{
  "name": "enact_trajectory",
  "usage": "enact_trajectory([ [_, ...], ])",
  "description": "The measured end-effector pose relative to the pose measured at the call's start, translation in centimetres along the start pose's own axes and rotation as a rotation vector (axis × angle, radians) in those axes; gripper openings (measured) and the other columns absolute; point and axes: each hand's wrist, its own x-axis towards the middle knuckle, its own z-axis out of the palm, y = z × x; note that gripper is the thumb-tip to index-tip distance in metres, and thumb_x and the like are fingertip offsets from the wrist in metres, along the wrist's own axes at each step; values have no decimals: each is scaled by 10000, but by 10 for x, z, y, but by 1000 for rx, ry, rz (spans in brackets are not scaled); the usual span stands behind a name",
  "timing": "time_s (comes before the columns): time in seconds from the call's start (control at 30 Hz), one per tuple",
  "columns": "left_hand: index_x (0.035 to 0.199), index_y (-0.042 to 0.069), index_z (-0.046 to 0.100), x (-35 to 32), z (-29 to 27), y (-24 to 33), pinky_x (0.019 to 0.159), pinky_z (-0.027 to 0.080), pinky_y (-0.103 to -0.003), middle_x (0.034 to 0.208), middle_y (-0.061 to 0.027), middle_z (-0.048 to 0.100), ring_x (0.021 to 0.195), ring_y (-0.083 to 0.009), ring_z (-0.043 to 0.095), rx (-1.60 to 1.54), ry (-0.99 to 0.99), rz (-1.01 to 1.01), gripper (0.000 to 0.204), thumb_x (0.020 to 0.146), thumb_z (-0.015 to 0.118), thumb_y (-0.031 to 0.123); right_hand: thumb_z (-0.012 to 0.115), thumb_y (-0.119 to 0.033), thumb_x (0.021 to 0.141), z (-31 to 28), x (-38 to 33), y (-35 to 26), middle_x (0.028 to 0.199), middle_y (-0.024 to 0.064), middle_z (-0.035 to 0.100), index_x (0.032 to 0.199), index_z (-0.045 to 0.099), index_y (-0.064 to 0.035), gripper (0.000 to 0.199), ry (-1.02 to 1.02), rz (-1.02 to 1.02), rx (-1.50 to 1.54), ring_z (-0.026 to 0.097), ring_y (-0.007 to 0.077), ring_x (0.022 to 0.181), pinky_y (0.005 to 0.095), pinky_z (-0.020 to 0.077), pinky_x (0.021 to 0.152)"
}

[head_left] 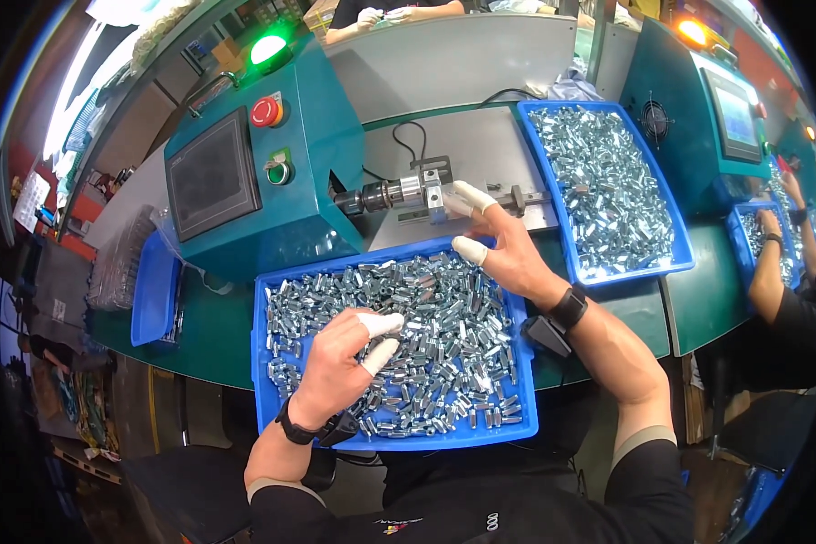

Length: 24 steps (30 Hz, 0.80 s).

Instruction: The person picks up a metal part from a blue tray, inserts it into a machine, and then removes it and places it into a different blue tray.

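My left hand [335, 358] is low over a blue tray [261, 363] heaped with small shiny metal fittings [444, 331], its fingers curled. White finger cots cover the thumb and forefinger, whose tips come close together among the fittings; what they hold, if anything, is hidden. My right hand [510, 254] reaches to the machine's spindle [394, 193] and its small metal clamp block [433, 192]. Its cotted forefinger and thumb are spread apart, with the fingertips beside the block. Some of its other fingers are blurred, and I make out no part in it.
The green machine [308, 136] carries a dark screen [213, 172], a red stop button [266, 111] and a lit green lamp [270, 50]. Another blue tray of metal parts [607, 190] stands to the right. A blue bin [157, 290] is at left. Other people work across the partition and far right.
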Motion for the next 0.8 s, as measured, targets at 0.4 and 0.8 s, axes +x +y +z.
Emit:
enact_trajectory([
  [0.4, 1193, 29, 786, 1, -1, -2, 905, 597, -392, 1076, -127, 803, 1032, -303, 751, 9, -18, 7, 308, 890, 801, -21, 719, -151, 1009, -1, 2, 2, 1640, 183, 544, 1728, 300, -78, 837, -9, 7, -5, 537, 256, 1487, 399, 489, 1149],
  [0.8, 1202, 17, 786, 0, 4, -4, 879, 593, -387, 1066, -127, 804, 1010, -293, 751, -23, -35, 1, 301, 904, 800, -19, 743, -119, 997, 1, 0, 9, 1533, 149, 605, 1694, 361, -59, 798, 127, -37, 21, 589, 242, 1382, 380, 527, 1095],
])
